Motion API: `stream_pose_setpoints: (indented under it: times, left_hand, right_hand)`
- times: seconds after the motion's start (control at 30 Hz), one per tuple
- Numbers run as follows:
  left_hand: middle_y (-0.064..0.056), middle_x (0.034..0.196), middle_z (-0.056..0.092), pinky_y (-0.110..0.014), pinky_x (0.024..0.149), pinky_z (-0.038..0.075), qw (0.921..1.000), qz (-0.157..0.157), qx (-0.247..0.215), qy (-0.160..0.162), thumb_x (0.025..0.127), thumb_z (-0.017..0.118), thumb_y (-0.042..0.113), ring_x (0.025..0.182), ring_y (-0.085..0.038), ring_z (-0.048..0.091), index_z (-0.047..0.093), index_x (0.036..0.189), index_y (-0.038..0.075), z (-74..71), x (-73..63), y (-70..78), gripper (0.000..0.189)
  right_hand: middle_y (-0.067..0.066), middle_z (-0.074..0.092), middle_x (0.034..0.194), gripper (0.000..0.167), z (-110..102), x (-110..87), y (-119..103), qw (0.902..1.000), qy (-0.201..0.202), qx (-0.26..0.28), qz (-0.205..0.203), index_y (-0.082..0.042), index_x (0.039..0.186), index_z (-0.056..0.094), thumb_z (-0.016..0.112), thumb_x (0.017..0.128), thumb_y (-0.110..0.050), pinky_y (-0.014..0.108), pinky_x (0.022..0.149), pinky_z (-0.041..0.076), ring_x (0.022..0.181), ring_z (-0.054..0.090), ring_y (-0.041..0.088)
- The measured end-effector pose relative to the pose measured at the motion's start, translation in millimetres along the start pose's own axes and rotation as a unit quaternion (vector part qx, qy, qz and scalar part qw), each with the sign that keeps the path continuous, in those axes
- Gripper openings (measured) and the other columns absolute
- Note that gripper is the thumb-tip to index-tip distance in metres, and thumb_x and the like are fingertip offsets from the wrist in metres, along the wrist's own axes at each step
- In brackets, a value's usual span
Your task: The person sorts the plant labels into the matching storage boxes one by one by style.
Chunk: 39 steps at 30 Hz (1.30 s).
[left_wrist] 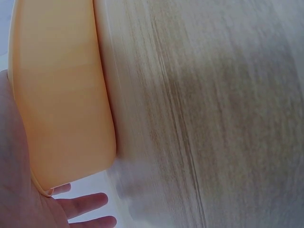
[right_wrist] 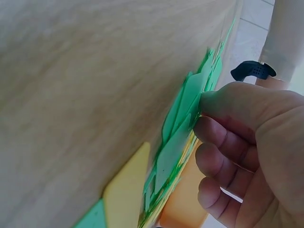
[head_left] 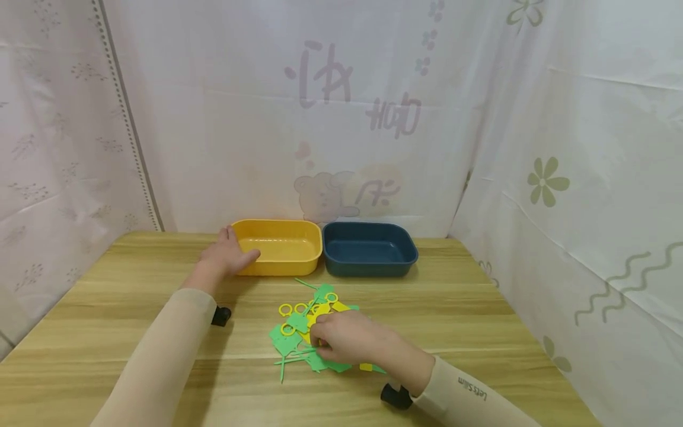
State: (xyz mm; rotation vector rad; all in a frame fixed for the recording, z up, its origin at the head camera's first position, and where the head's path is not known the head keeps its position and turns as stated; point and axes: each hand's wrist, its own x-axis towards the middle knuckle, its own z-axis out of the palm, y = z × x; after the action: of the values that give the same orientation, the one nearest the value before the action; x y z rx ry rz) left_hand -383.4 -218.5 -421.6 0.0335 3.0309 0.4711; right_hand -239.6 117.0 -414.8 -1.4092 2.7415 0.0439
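Note:
My left hand (head_left: 224,255) rests against the left front corner of a yellow plastic basin (head_left: 277,268). In the left wrist view its fingers (left_wrist: 85,204) stretch out straight past the basin's end. My right hand (head_left: 352,338) is low over a loose pile of flat plastic tags, its fingers curled. Green tags (head_left: 286,343) with pointed stems lie mixed with yellow tags (head_left: 320,309) that have ring ends. In the right wrist view the thumb and fingertips touch the edge of the green tags (right_wrist: 178,142); whether they pinch one is hidden.
A dark blue basin (head_left: 370,268) stands right beside the yellow one at the back of the wooden table (head_left: 256,367). Printed white curtains (head_left: 224,118) hang behind and at both sides. Black straps (head_left: 396,396) are on the wrists.

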Motion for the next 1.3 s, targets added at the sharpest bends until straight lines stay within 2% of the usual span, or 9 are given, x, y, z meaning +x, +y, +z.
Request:
stream_pose_setpoints:
  times: [0.33, 0.53, 0.83, 1.0, 1.3]
  left_hand:
    - [-0.039, 0.178, -0.004, -0.078, 0.113, 0.043, 1.0, -0.001, 0.003, -0.008, 0.106, 0.04, 0.069, 0.136, -0.071, 0.051, -0.009, 0.167, -0.016, -1.6, -0.3, 1.7, 0.116]
    - [-0.038, 0.179, -0.005, -0.08, 0.115, 0.04, 0.9999, -0.003, -0.005, -0.011, 0.106, 0.041, 0.068, 0.14, -0.072, 0.046, -0.008, 0.168, -0.016, -2.9, -2.2, 2.2, 0.115]
    - [-0.038, 0.179, -0.001, -0.075, 0.111, 0.047, 1.0, -0.001, 0.002, -0.002, 0.107, 0.04, 0.067, 0.124, -0.066, 0.061, -0.007, 0.168, -0.016, -4.3, -4.0, 3.9, 0.113]
    - [-0.039, 0.178, 0.0, -0.072, 0.108, 0.051, 1.0, 0.003, 0.007, 0.0, 0.107, 0.04, 0.067, 0.119, -0.064, 0.064, -0.006, 0.167, -0.018, -3.5, -3.1, 3.6, 0.114]
    - [-0.04, 0.178, -0.002, -0.072, 0.107, 0.051, 0.9999, 0.003, 0.009, -0.002, 0.106, 0.039, 0.068, 0.12, -0.064, 0.064, -0.006, 0.167, -0.018, -1.6, 1.1, 0.6, 0.114]
  right_hand:
    - [-0.014, 0.062, 0.088, 0.003, -3.5, 0.7, -0.5, 0.9999, 0.013, 0.008, -0.002, -0.025, 0.099, 0.077, 0.077, 0.101, -0.023, 0.016, 0.063, 0.043, 0.073, 0.049, -0.002]
    - [-0.013, 0.065, 0.09, 0.002, -7.0, 0.0, -1.7, 0.9997, 0.019, 0.008, -0.011, -0.024, 0.101, 0.077, 0.077, 0.102, -0.025, 0.016, 0.064, 0.044, 0.074, 0.051, -0.003]
    - [-0.013, 0.069, 0.093, 0.002, -10.0, -0.9, -3.2, 0.9993, 0.034, 0.002, -0.015, -0.024, 0.1, 0.077, 0.078, 0.1, -0.024, 0.016, 0.064, 0.044, 0.077, 0.055, -0.004]
    - [-0.012, 0.071, 0.095, 0.002, -11.9, -1.4, -2.3, 0.9987, 0.046, 0.004, -0.024, -0.023, 0.101, 0.077, 0.077, 0.1, -0.021, 0.015, 0.068, 0.047, 0.08, 0.059, -0.004]
    - [-0.013, 0.072, 0.097, 0.004, -17.6, -1.4, -0.4, 0.9985, 0.053, 0.003, -0.011, -0.024, 0.102, 0.076, 0.078, 0.099, -0.022, 0.016, 0.071, 0.051, 0.081, 0.06, -0.004]
